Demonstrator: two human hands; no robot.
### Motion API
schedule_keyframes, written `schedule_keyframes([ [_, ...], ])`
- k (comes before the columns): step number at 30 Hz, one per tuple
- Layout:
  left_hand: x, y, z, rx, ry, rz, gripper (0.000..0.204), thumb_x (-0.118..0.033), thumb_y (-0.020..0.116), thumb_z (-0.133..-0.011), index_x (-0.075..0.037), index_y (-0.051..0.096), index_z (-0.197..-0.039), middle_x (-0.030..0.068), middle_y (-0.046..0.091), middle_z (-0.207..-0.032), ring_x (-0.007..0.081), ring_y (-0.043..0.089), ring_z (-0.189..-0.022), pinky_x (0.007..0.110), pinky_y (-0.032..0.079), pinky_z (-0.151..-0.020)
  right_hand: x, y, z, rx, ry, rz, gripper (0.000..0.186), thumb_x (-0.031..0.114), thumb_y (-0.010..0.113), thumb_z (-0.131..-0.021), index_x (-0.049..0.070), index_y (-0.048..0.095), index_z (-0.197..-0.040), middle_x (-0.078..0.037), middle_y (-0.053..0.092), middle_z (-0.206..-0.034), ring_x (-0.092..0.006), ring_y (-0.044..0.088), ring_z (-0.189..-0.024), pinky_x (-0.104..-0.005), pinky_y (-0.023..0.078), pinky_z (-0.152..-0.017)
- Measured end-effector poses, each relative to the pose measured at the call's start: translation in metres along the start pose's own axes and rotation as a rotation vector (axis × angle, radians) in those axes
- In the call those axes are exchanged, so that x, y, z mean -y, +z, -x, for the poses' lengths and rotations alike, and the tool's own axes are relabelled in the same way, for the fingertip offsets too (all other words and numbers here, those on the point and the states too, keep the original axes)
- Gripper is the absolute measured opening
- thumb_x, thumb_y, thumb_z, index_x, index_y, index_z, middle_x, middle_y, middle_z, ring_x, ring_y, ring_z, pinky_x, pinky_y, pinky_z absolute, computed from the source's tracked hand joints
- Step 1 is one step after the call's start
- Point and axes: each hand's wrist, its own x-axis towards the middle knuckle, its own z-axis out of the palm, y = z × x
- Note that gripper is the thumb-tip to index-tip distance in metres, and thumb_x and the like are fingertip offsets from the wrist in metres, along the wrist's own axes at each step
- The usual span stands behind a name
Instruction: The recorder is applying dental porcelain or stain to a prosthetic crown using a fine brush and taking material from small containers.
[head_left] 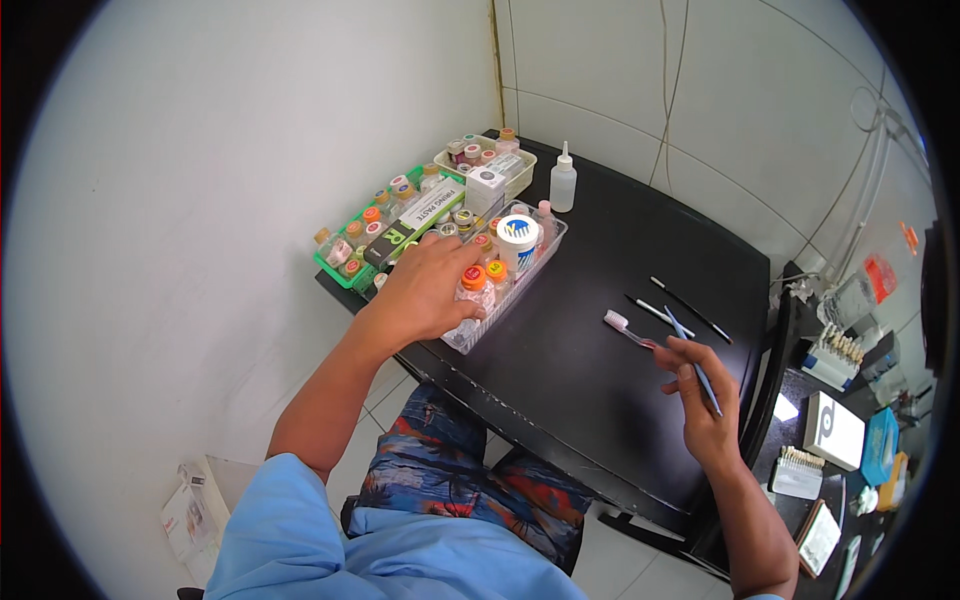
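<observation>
One slim blue tool (708, 389) is held by the right hand (706, 430), its fingers closed on it above the black table (560, 350). The tool's long axis is slanting: the far end points away from the person and a little to the left. The left hand (425, 288) is bent over the clear basket (517, 297), which contains orange-capped jars (475, 288) and a bigger white jar (520, 240); whether its fingers grip something, I cannot tell. The green basket (337, 275) contains capped jars (355, 232) under a long box (425, 207).
</observation>
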Motion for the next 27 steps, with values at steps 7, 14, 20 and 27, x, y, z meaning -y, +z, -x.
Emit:
schedule_keyframes([
  [7,-0.003,0.005,-0.008,-0.007,-0.032,-0.058,0.067,-0.038,0.092,-0.079,-0.005,0.066,-0.132,0.0143,0.062,-0.13,0.0369,0.061,-0.122,0.046,0.048,-0.108,0.0,-0.001,0.001,0.021,-0.014,0.035,0.032,0.015,0.052,-0.114,0.0,0.067,-0.138,-0.018,0.079,-0.125,-0.0262,0.075,-0.119,-0.0367,0.061,-0.089],
  [14,-0.012,0.021,-0.065,-0.152,-0.071,-0.059,0.079,-0.05,0.089,-0.079,-0.007,0.061,-0.14,0.0183,0.067,-0.13,0.0383,0.062,-0.126,0.048,0.051,-0.106,0.001,0.001,0.001,-0.005,-0.015,0.016,0.031,0.015,0.05,-0.115,0.001,0.067,-0.138,-0.017,0.08,-0.122,-0.0251,0.075,-0.118,-0.0361,0.061,-0.088],
  [20,-0.012,0.013,-0.084,0.0,-0.216,0.1,0.075,-0.044,0.09,-0.081,-0.003,0.063,-0.138,0.0165,0.074,-0.118,0.0353,0.07,-0.114,0.044,0.055,-0.1,0.0,-0.002,0.003,-0.123,-0.096,0.003,0.032,0.021,0.053,-0.116,0.001,0.07,-0.135,-0.013,0.077,-0.105,-0.0172,0.072,-0.095,-0.0299,0.055,-0.081],
  [27,-0.035,0.0,-0.036,0.051,0.137,1.385,0.078,-0.015,0.082,-0.09,-0.005,0.051,-0.161,0.0113,0.067,-0.137,0.0183,0.065,-0.125,0.036,0.05,-0.113,-0.004,-0.002,0.001,-0.23,-0.278,0.135,0.031,0.024,0.057,-0.115,0.001,0.076,-0.119,-0.007,0.06,-0.098,-0.0148,0.058,-0.088,-0.0297,0.045,-0.079],
])
